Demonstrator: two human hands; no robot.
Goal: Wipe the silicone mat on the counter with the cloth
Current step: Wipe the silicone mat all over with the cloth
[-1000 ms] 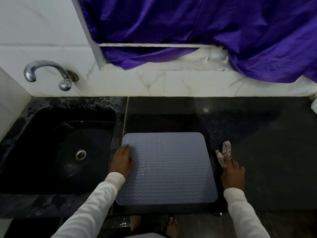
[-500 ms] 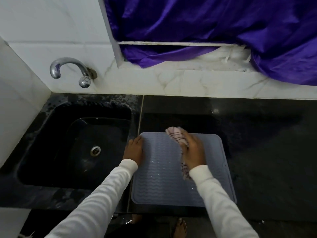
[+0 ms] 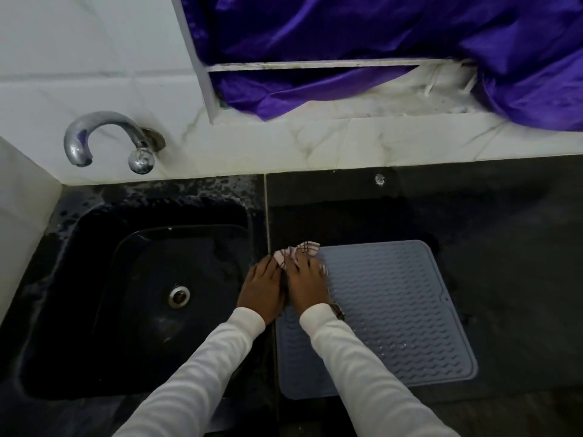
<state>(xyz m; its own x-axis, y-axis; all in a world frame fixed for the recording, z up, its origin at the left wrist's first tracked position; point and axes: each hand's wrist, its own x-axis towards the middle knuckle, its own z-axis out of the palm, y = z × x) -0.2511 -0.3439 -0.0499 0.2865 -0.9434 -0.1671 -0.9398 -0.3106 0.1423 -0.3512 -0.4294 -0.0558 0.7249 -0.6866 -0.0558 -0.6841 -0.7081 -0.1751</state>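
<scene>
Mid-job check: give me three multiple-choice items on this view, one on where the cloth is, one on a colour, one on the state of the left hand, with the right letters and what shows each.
1. Where is the cloth?
A. in the sink
B. at the mat's far left corner
C. on the tap

2. What colour is the draped fabric above the counter?
A. purple
B. green
C. yellow

3. What is the left hand doing?
A. lifting the mat
B. turning the tap
C. resting flat at the mat's left edge

Answers:
1 B, the cloth lies under the right hand on that corner of the mat.
2 A, its folds are plainly purple.
3 C, its fingers lie straight, holding nothing.
</scene>
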